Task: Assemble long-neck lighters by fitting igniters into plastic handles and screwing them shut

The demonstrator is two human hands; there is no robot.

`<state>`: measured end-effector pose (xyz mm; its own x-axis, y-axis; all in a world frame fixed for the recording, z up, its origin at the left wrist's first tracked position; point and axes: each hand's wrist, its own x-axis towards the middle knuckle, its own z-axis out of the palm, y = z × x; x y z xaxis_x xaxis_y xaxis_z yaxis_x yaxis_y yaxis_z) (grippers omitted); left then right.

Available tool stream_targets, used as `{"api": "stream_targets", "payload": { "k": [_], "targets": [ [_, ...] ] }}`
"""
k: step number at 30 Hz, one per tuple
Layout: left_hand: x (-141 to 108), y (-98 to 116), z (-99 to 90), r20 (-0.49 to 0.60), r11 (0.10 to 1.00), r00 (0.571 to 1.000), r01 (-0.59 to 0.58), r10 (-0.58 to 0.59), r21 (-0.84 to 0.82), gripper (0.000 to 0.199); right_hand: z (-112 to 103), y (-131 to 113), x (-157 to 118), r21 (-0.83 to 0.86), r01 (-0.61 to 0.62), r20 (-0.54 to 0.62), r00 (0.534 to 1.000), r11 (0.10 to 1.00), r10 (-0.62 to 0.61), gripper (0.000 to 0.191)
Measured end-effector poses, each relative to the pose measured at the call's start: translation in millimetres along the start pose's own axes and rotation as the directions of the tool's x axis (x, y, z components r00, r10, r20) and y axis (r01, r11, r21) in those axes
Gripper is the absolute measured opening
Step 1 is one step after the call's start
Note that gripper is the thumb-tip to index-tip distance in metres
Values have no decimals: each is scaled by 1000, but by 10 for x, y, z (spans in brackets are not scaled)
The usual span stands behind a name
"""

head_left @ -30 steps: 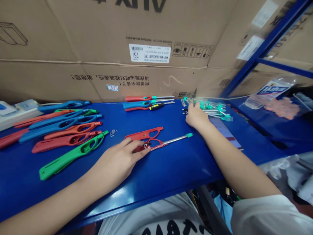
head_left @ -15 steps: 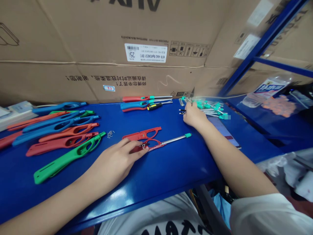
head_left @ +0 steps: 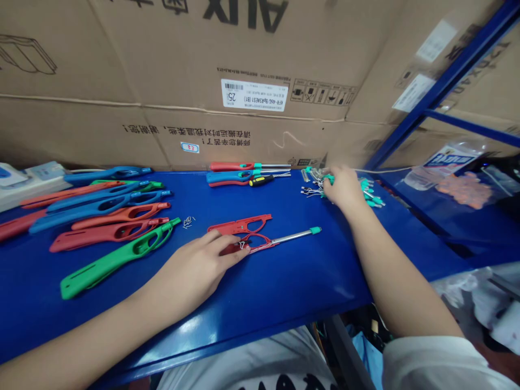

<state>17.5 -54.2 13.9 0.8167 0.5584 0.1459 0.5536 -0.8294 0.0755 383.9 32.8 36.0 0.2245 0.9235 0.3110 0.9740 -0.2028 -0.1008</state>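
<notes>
My left hand (head_left: 203, 265) is closed on a red lighter half (head_left: 262, 244), from which a metal tube (head_left: 294, 236) with a teal tip extends to the right. Just behind it lies another red shell half (head_left: 231, 225). My right hand (head_left: 345, 189) reaches into a pile of teal-tipped metal parts with wires (head_left: 371, 199) at the back right; its fingertips are partly hidden among the pieces, so what it grips, if anything, is unclear. Small screws (head_left: 187, 221) lie behind my left hand.
Several coloured lighter shells (head_left: 117, 254) lie at the left, beside a white power strip (head_left: 44, 181). Assembled lighters (head_left: 231, 176) and a black-yellow screwdriver (head_left: 261, 181) rest at the back, before a cardboard box (head_left: 203, 130). A plastic bottle (head_left: 444, 162) stands out at the right.
My right hand has moved rightward over the pile of teal-tipped parts. My left hand keeps its hold on the red half. The camera view has shifted slightly.
</notes>
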Motion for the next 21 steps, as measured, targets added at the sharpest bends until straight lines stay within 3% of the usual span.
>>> {"api": "stream_targets", "payload": {
  "k": [6, 8, 15, 21],
  "targets": [
    [-7, 4, -3, -13, 1000, 1000, -1, 0, -18, 50, 227, -103, -44, -6, 160, 61, 985, 987, -160, 38],
    [-12, 7, -9, -13, 1000, 1000, 5, -6, -23, 50, 277, -124, -55, -32, 163, 95, 983, 986, -159, 41],
    [-23, 3, 2, -13, 998, 999, 30, -31, -50, 51, 201, -8, 30, -98, -86, 27, 996, 991, 89, 44],
    [-20, 7, 0, -7, 999, 1000, 28, -28, -35, 50, 138, 90, 58, -105, -199, 78, 975, 974, 208, 30]
  ]
}}
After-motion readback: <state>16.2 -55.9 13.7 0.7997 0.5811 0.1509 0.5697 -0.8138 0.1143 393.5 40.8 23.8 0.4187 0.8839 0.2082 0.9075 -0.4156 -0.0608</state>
